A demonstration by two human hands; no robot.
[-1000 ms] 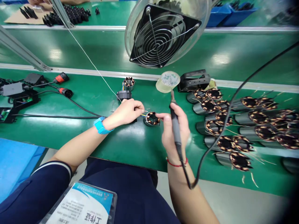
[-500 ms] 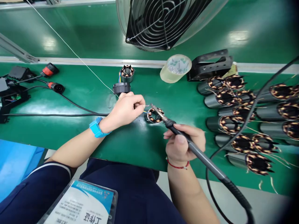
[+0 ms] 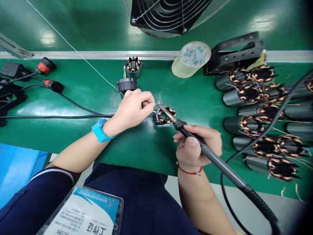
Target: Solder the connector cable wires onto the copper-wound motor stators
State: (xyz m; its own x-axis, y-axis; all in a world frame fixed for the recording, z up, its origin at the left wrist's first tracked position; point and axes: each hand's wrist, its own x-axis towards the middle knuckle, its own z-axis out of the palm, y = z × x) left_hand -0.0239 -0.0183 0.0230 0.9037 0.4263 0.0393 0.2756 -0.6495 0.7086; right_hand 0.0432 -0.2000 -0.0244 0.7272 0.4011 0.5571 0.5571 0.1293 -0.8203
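Note:
My left hand (image 3: 137,109) is closed in a pinch, and a thin wire (image 3: 156,103) pokes out from its fingertips. My right hand (image 3: 197,147) grips a soldering iron (image 3: 217,160) like a pen. The iron's tip meets the end of that wire, with a faint wisp of smoke above. Just below the tip lies a copper-wound motor stator (image 3: 161,120), its coloured leads running toward my left hand. A long whitish strand (image 3: 85,61), which looks like solder wire, comes down from the upper left and disappears behind my left hand.
Behind my left hand are a black ring-shaped part (image 3: 127,85) and another stator (image 3: 133,67). A tape roll (image 3: 192,60), a black metal bracket (image 3: 234,54) and a fan (image 3: 168,14) stand farther back. Several stators (image 3: 264,116) fill the right; black cables (image 3: 58,116) cross the left.
The iron's tip has come up to the wire at my left fingertips, and a wisp of smoke shows. The camera view has shifted slightly; both hands keep their holds.

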